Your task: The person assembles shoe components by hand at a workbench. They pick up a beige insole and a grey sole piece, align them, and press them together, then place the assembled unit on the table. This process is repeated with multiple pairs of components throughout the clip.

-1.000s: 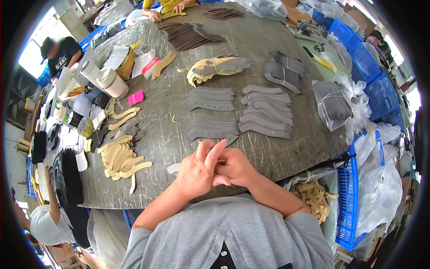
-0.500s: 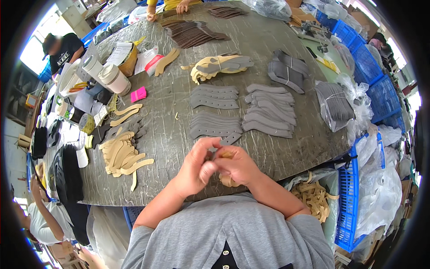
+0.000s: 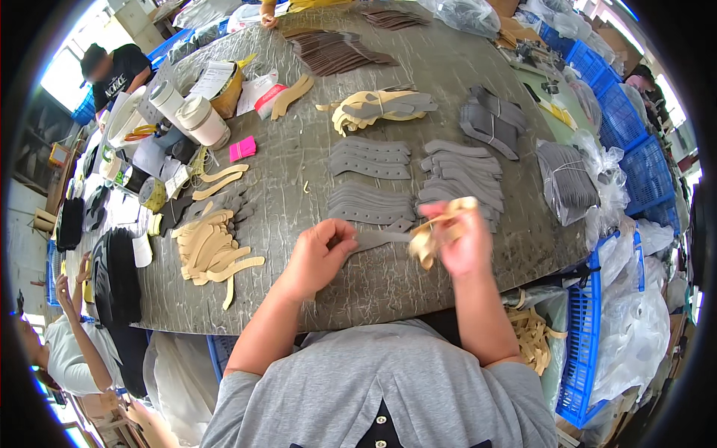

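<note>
My left hand point(image 3: 315, 261) pinches one end of a curved grey strip point(image 3: 379, 239), which reaches out to the right over the table. To its right my raised right hand point(image 3: 469, 245), smeared by motion, grips a crumpled tan strip point(image 3: 424, 246) that curls out of the fingers. Just beyond the hands lie rows of grey punched strips point(image 3: 370, 201), with more in a second row point(image 3: 369, 158) farther off. Beside them is a stack of curved grey strips point(image 3: 461, 172), partly covered by my right hand. A loose pile of tan strips point(image 3: 205, 250) lies at the left.
Tied bundles point(image 3: 385, 108) lie farther back, with brown strips point(image 3: 336, 54) beyond. White jars point(image 3: 203, 123) and a pink pad point(image 3: 243, 148) stand left. A bag of tan scraps point(image 3: 532, 336) and a blue crate point(image 3: 579, 343) are at the near right. Other people work around the table.
My hands were together; now they are apart. The right has moved rightward with the tan strip, and the grey strip shows in my left. The view has shifted slightly.
</note>
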`<act>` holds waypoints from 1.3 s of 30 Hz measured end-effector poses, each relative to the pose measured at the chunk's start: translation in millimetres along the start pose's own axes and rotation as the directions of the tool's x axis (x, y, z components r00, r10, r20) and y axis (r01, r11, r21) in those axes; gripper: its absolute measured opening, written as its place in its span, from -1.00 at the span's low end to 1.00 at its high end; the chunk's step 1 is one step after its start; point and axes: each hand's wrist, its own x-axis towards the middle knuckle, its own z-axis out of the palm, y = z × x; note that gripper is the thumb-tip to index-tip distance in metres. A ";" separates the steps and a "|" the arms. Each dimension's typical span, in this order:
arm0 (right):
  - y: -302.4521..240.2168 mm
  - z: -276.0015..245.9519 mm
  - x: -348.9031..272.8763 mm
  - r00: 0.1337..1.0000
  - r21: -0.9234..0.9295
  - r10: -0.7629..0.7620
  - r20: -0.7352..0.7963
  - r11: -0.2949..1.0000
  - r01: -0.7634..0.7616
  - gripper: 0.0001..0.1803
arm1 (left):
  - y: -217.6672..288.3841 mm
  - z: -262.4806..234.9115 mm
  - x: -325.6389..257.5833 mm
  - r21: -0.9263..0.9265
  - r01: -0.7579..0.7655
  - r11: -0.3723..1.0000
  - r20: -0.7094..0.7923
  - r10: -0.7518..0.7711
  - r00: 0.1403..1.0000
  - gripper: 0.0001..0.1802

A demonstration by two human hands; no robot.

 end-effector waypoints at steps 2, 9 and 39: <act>-26.9 -24.4 9.5 0.988 0.112 -0.131 -0.083 0.984 0.139 -0.88 | -14.4 -1.3 4.0 -0.002 0.201 0.980 0.081 -0.200 0.976 -0.95; -46.0 -43.0 -15.6 0.909 -0.292 -0.383 -0.162 0.899 0.326 -0.90 | -27.9 -18.2 6.8 0.368 0.166 0.915 0.536 -0.355 0.766 -0.94; 50.2 -37.3 -19.5 0.978 -0.921 -0.048 0.203 0.329 0.207 -0.83 | -45.6 -4.3 -18.1 0.296 0.381 0.876 0.034 -0.409 0.912 -0.82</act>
